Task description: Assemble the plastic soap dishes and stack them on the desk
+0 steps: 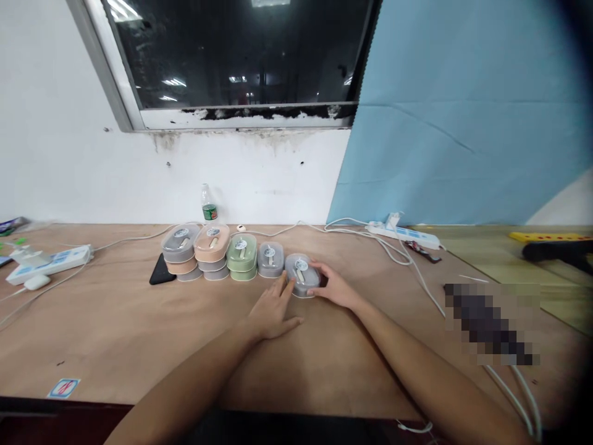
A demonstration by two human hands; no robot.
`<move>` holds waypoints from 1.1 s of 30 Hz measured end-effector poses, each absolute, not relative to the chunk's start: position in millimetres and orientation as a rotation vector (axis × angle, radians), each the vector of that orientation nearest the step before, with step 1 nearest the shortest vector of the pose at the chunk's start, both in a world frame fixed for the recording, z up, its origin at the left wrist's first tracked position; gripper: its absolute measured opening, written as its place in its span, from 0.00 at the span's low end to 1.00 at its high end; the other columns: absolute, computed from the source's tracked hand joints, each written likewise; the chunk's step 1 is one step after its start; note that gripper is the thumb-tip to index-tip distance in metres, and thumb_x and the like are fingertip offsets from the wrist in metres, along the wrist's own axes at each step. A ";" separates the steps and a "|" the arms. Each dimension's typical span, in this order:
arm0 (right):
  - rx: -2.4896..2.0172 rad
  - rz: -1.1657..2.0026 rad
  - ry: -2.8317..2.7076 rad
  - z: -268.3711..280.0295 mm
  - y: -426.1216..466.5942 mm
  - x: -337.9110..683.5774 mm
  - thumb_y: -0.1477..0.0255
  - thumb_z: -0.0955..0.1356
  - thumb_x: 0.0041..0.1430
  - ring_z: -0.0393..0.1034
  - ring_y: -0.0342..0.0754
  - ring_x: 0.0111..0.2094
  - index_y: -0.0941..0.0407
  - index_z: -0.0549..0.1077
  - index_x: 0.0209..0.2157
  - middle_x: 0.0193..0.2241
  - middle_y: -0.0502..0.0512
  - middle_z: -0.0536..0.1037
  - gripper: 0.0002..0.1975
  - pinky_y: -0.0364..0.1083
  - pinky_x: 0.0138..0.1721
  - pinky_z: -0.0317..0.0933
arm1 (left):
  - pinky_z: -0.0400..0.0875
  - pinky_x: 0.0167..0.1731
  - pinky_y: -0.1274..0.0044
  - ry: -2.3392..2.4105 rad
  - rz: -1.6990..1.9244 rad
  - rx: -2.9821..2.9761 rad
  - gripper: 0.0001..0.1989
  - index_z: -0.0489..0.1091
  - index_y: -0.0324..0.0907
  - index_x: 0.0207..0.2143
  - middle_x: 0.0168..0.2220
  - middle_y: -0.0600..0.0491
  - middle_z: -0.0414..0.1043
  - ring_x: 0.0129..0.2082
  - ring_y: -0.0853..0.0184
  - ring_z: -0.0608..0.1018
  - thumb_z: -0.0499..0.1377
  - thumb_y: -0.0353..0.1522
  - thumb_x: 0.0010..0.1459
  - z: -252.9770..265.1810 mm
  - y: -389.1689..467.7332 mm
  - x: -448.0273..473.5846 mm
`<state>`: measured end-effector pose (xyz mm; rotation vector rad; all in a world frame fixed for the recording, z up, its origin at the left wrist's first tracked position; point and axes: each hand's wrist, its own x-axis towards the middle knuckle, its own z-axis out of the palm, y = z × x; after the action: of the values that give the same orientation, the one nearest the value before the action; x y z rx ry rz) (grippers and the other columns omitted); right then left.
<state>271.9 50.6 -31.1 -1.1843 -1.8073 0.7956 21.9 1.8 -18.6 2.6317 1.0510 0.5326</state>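
A person's right hand [332, 285] grips an oval grey plastic box [306, 285] at its right side, thumb at the near face and fingers around the far one. The left hand [271, 311] lies open, fingers stretched toward the box's near-left side, thumb spread over the counter [152, 346]. The box sits between the two, just ahead and to the right of the left hand, nearer the counter's back edge than its front; foreshortening leaves its long axis unclear. A clear lid tops it, with a round pale label and a cream-coloured strip. Just left, a smaller-looking grey plastic box [271, 264] ends a row of stacks: green boxes [241, 259], peach over grey [212, 252], and grey over peach [178, 248]. At the back edge stands a clear plastic bottle with a green label [210, 212].
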 end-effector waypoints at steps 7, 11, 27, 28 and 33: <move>-1.398 0.590 -1.602 -24.9 61.2 285.9 0.49 0.60 0.59 0.74 0.53 0.37 0.56 0.74 0.37 0.37 0.59 0.80 0.25 0.52 0.42 0.65 | 0.56 0.58 0.58 1.090 0.464 2.624 0.46 0.34 0.41 0.68 0.68 0.38 0.35 0.65 0.49 0.54 0.54 0.50 0.58 -17.5 -3.3 17.1; -1.693 0.386 -1.510 -17.1 60.1 300.6 0.47 0.56 0.59 0.72 0.51 0.27 0.56 0.74 0.26 0.25 0.57 0.79 0.30 0.46 0.31 0.62 | 0.56 0.58 0.60 1.102 0.450 2.639 0.43 0.37 0.40 0.67 0.68 0.38 0.37 0.65 0.50 0.54 0.53 0.49 0.59 -16.2 -2.9 18.0; -1.708 0.182 -1.723 -18.9 64.9 315.6 0.54 0.67 0.52 0.66 0.45 0.25 0.55 0.73 0.37 0.23 0.49 0.74 0.19 0.42 0.26 0.54 | 0.58 0.58 0.60 1.104 0.479 2.605 0.39 0.44 0.41 0.66 0.66 0.40 0.48 0.63 0.52 0.58 0.54 0.47 0.59 -15.2 -3.4 17.2; -1.700 0.205 -1.772 -17.7 63.9 315.1 0.54 0.68 0.52 0.67 0.45 0.25 0.54 0.74 0.37 0.23 0.49 0.74 0.19 0.42 0.27 0.54 | 0.58 0.57 0.60 1.105 0.482 2.608 0.39 0.44 0.41 0.66 0.66 0.40 0.48 0.63 0.52 0.59 0.54 0.46 0.59 -14.9 -3.5 17.2; -1.721 0.262 -1.903 -14.5 59.8 314.7 0.55 0.70 0.49 0.68 0.46 0.26 0.54 0.76 0.31 0.24 0.51 0.76 0.16 0.42 0.27 0.55 | 0.60 0.56 0.61 1.102 0.490 2.599 0.38 0.44 0.43 0.66 0.65 0.42 0.50 0.61 0.52 0.61 0.54 0.46 0.59 -13.4 -4.6 16.9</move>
<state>314.7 59.8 -14.5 -1.7215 -1.9031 0.2623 16.9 -4.6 -13.4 2.5990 1.1022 0.4895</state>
